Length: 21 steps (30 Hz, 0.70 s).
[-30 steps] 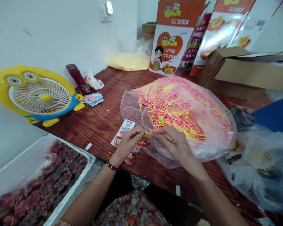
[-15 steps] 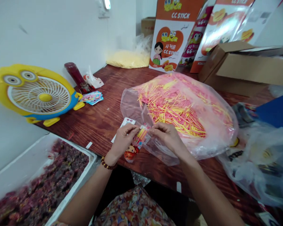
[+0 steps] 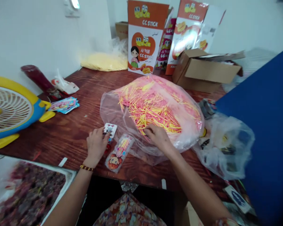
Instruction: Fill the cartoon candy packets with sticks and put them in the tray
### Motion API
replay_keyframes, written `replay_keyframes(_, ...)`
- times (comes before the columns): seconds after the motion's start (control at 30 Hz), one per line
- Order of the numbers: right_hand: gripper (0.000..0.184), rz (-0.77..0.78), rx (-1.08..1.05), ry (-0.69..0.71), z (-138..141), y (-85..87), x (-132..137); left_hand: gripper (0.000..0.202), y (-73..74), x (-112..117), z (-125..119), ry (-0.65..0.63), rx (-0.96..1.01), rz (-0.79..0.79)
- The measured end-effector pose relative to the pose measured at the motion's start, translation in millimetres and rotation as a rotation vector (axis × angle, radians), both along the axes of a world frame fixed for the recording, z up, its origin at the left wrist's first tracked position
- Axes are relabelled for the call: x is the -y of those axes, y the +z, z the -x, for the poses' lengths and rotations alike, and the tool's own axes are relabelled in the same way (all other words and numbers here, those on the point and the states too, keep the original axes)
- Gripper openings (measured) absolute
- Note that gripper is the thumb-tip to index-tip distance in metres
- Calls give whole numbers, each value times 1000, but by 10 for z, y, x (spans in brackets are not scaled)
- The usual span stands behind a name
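Note:
My left hand (image 3: 96, 143) lies over a small printed packet (image 3: 110, 129) with a white top, its curled fingers pressed on the packet's left side. Just to the right, a clear packet (image 3: 119, 153) printed with a red-haired cartoon figure lies flat on the table, pink and yellow sticks showing through its upper part. My right hand (image 3: 157, 135) reaches into the mouth of a large clear plastic bag (image 3: 188, 125). Its fingers are pinched together at the near edge of a heap of thin pink and yellow sticks (image 3: 153, 113); the fingertips are partly hidden.
A yellow and blue fan (image 3: 11, 106) stands at left, near colourful sachets (image 3: 64, 105) and a tissue pack (image 3: 64, 85). Below is a white tub (image 3: 69, 179) of dark reddish stuff. Printed cartons (image 3: 143, 37) and an open cardboard box (image 3: 209, 72) line the back; a plastic bag (image 3: 226, 144) lies right.
The filled packet has left my hands and lies on the table. My left hand has moved left onto another packet, my right hand to the sticks. The view has turned right.

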State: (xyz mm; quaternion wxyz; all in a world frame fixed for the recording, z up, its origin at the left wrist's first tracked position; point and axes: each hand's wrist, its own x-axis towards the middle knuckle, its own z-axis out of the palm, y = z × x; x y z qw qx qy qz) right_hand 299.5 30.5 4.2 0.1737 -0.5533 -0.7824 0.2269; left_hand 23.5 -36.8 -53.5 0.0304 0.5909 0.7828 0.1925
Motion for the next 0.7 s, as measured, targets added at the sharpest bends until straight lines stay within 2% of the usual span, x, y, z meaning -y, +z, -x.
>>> replay_keyframes(0.1, 27, -105, 126, -190, -477, 149, -298, 49, 0, -62, 75, 86, -130, 114)
replay_keyframes(0.17, 30, -112, 329, -257, -766, 211, -465, 49, -21, -77, 91, 90, -178, 150)
replay_keyframes(0.27, 33, -7, 591, -207, -1009, 259, -561, 46, -68, -78, 93, 74, -219, 153)
replay_keyframes(0.33, 34, 58, 681, -154, -1035, 261, -529, 45, -92, -75, 86, 73, -223, 137)
replay_keyframes(0.43, 36, 92, 773, -167, -970, 214, -441, 43, -113, -81, 72, 77, -219, 99)
replay_keyframes(0.53, 37, 46, 826, -195, -905, 124, -393, 38, -138, -106, 79, 75, -172, 73)
replay_keyframes(0.7, 37, -8, 815, -237, -875, 7, -389, 31, -188, -154, 135, 85, 28, 45)
